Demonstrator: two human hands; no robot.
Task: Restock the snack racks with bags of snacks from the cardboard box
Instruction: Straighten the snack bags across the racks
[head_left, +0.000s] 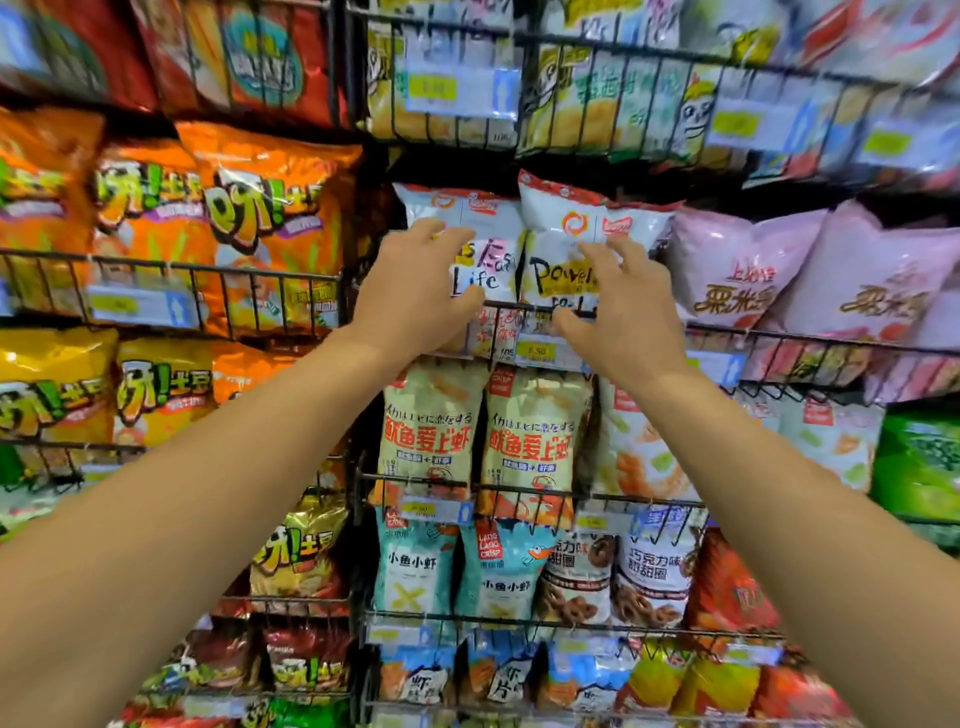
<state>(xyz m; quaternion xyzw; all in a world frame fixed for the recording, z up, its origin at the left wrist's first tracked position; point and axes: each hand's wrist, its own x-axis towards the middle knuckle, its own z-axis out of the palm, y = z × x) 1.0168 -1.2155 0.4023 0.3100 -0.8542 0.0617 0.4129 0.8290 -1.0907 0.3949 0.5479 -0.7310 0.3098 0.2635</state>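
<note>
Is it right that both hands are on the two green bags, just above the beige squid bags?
Not quite: the bags are white, not green. The head view shows the left hand and right hand on two white bags, just above the beige squid bags.

Price tags (461, 89) blurring beyond reading, top-row bags (597, 21) running off the upper edge, left hand (415, 291) covering part of a white bag (475, 244)
</note>
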